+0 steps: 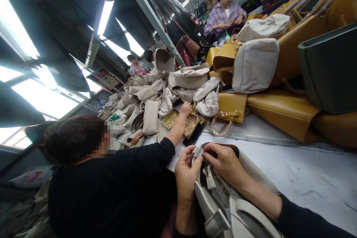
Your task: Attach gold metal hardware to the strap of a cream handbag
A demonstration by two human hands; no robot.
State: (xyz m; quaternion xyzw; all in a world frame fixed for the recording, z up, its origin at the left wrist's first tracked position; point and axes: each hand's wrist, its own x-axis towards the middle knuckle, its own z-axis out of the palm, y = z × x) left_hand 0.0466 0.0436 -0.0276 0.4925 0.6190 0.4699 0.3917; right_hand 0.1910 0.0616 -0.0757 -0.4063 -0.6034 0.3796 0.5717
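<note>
Pinching a pale tab [198, 151] near the far edge of the beige bag [209, 202], the left hand [187, 169] is the nearer one; the right hand [224, 161] bends its fingertips just beside, its grip unclear. The tab's long axis cannot be told. Beyond the bag sits a parts box [196, 129].

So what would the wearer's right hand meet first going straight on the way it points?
The right hand would likely meet the pale strap in the left hand; whether it already touches is unclear.
</note>
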